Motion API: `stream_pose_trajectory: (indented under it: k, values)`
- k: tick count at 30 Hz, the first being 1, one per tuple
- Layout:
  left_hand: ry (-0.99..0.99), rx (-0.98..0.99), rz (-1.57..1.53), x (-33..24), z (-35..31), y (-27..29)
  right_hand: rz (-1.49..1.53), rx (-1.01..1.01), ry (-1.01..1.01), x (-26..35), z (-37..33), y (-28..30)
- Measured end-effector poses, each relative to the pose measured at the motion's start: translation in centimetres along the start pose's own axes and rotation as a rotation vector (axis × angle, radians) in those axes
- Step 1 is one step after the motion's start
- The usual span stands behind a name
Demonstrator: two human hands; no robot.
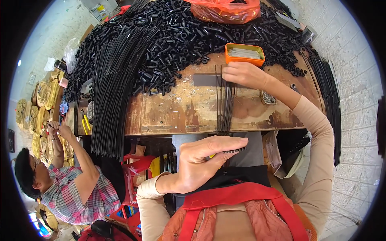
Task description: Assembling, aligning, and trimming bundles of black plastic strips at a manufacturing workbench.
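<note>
My left hand (201, 160) is in front of the table's near edge, fingers straight and pressed together. A row of black tips shows between its thumb and fingers, the near ends of a bundle of thin black rods (226, 108). The rods lie over the table edge and run away from me. At their far ends is my right hand (243, 75), fingers bent together in a pinch around rod tops; its fingertips are partly hidden. A flat grey strip (204, 79) lies under the rods there. Just beyond the right hand stands an orange box (245, 63) of thin pale sticks.
A large heap of short black tubular parts (177, 40) covers the far table (161, 116). Long black rods (116, 88) lie left, more (329, 96) right. Yellow-handled pliers (86, 123), a small tin (268, 97) and a red plastic bag (227, 10) lie around. Another person (80, 188) works at left.
</note>
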State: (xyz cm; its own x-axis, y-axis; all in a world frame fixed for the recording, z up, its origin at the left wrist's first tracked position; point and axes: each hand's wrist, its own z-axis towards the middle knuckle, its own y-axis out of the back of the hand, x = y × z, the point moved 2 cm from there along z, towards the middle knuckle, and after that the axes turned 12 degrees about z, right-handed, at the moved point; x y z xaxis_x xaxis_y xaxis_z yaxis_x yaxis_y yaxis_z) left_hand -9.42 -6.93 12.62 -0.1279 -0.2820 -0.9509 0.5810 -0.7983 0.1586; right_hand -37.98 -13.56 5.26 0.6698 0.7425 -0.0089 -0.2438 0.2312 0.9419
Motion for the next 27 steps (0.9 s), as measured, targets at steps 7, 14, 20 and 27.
stream_pose_trajectory:
  k: [7,14,20,27]
  values:
    - [0.125,-0.092,-0.024,-0.2,0.2,-0.3,0.023,0.166,-0.739,3.3,-3.2,0.6]
    - [0.105,-0.064,-0.021,-0.1,0.0,-0.8,-0.117,-0.018,-0.684,1.8,-1.9,0.4]
    - [-0.046,0.047,-0.148,-0.2,0.6,-0.7,0.006,-0.090,-0.819,-9.5,-4.7,2.1]
    - [-0.047,0.130,-0.136,-0.4,0.4,0.3,0.276,-0.013,-0.795,-11.2,-4.6,0.8]
